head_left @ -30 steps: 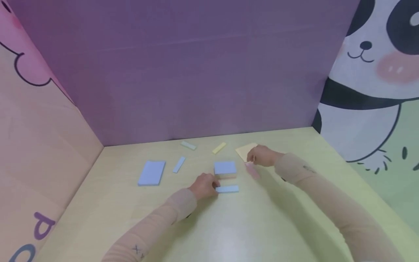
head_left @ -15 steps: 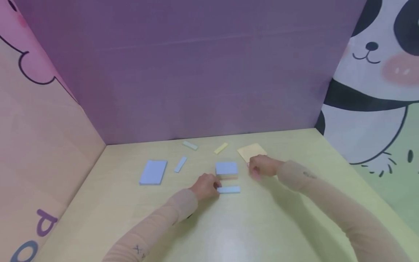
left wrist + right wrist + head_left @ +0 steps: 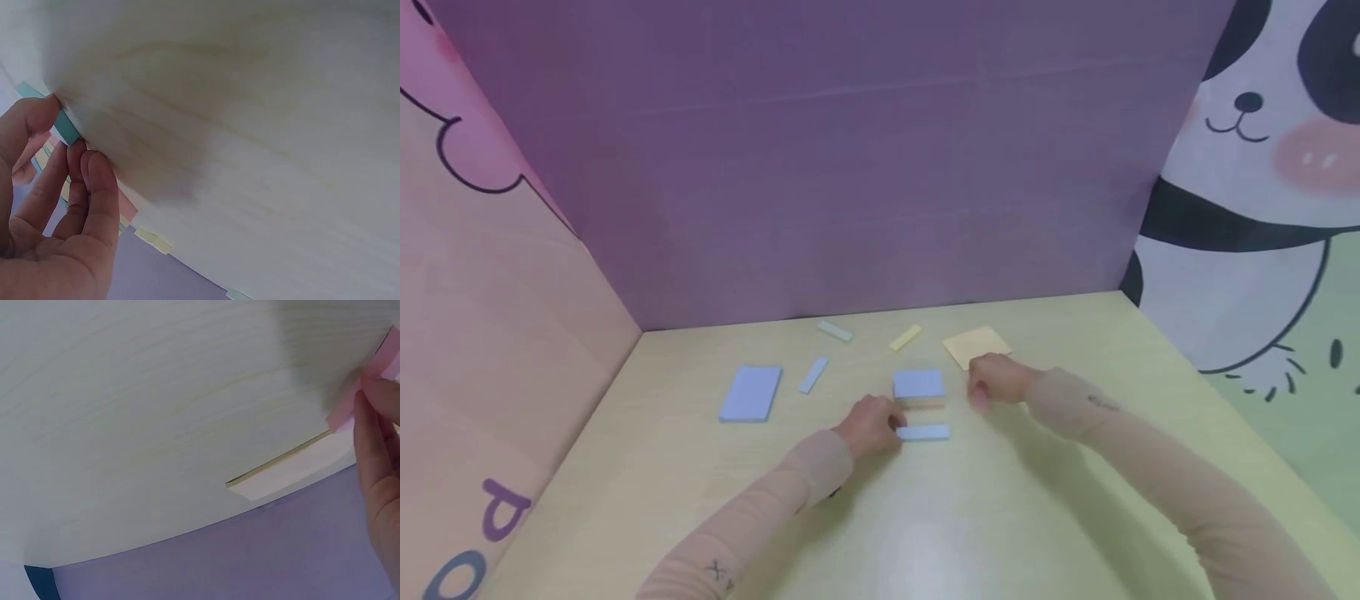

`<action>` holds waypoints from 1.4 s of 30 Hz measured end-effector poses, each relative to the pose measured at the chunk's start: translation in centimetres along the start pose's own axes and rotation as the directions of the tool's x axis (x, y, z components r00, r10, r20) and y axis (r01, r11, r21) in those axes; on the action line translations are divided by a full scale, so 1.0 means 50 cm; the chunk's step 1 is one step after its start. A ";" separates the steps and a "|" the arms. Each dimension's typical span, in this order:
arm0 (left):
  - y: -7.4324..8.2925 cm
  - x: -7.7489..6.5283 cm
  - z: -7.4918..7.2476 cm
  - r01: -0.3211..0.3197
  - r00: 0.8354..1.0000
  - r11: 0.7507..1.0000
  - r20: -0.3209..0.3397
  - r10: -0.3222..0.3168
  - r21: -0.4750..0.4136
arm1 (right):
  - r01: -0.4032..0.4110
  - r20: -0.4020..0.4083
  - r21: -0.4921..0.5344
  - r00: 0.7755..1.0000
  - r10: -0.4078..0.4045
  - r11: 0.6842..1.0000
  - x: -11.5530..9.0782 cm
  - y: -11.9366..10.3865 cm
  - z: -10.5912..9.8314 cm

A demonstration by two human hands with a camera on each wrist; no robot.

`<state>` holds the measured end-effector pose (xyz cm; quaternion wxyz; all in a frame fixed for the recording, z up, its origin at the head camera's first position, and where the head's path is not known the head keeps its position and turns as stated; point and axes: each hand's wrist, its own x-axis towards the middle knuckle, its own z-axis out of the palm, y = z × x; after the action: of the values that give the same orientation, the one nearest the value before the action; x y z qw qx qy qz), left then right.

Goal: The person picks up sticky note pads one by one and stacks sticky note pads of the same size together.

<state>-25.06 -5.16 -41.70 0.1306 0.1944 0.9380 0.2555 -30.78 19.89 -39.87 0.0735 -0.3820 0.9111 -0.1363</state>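
My left hand (image 3: pixel 871 425) pinches one end of a narrow light-blue sticky-note pad (image 3: pixel 924 432), between thumb and fingertips; in the left wrist view this pad (image 3: pixel 67 127) looks teal. Just beyond it sits a thick stack of square sticky notes (image 3: pixel 918 384), blue on top, with paler layers below. My right hand (image 3: pixel 1002 379) pinches a narrow pink sticky-note pad (image 3: pixel 345 411) between thumb and fingers. Most of that pad is covered by the hand in the head view. Right behind the right hand lies a pale yellow square sticky-note pad (image 3: pixel 976 343).
A larger blue pad (image 3: pixel 751 393) lies at the left. Narrow pads in light blue (image 3: pixel 814 376), pale green (image 3: pixel 835 332) and yellow (image 3: pixel 906 338) lie toward the back of the table (image 3: pixel 925 533). A purple wall (image 3: pixel 865 183) stands behind, with printed panels at both sides.
My right hand has moved slightly toward me, off the yellow square pad, now covering most of the pink pad. The left hand has kept its hold on the light-blue pad.
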 end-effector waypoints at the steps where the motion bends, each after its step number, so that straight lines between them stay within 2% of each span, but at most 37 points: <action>1: 0.000 0.000 0.000 0.001 1.000 1.000 0.000 -0.001 0.001 | -0.003 -0.007 -0.006 1.000 0.003 1.000 0.001 -0.002 0.001; 10: 0.001 -0.002 0.000 0.014 1.000 1.000 -0.002 -0.014 -0.005 | -0.184 0.006 -0.056 0.983 0.184 0.981 0.014 -0.026 -0.001; 12: 0.001 -0.002 0.000 0.007 1.000 1.000 -0.002 -0.007 -0.005 | -0.181 -0.013 -0.069 0.984 0.180 0.981 0.018 -0.016 0.006; 17: 0.000 -0.001 0.001 0.001 1.000 1.000 -0.001 -0.001 -0.010 | -0.256 0.019 -0.071 0.966 0.258 0.964 0.030 -0.011 0.007; 19: -0.001 -0.001 0.002 0.005 1.000 1.000 0.000 -0.005 -0.011 | -0.313 0.044 -0.079 0.948 0.317 0.947 0.032 -0.022 -0.002; 23: -0.003 0.001 0.004 -0.006 1.000 1.000 -0.004 0.006 -0.002 | -0.341 0.044 -0.095 0.937 0.346 0.935 0.035 -0.025 -0.005; 32: 0.002 0.000 0.000 0.000 1.000 1.000 -0.001 0.000 0.007 | -0.382 0.065 -0.094 0.919 0.389 0.919 0.039 -0.029 -0.013; 36: 0.007 -0.005 -0.002 0.005 1.000 1.000 -0.002 -0.005 0.012 | -0.393 0.074 -0.053 0.915 0.396 0.918 0.036 -0.029 -0.026; 39: 0.009 -0.006 -0.002 -0.002 1.000 1.000 -0.005 0.002 0.017 | -0.347 0.047 -0.010 0.936 0.347 0.938 0.028 -0.024 -0.035; 42: 0.009 -0.006 -0.001 -0.007 1.000 1.000 -0.008 0.007 0.022 | -0.283 0.053 0.020 0.958 0.282 0.959 0.015 -0.014 -0.037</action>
<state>-24.69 -4.93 -41.39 0.1237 0.1982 0.9405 0.2466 -31.28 19.23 -37.91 0.1198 -0.2504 0.9522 -0.1272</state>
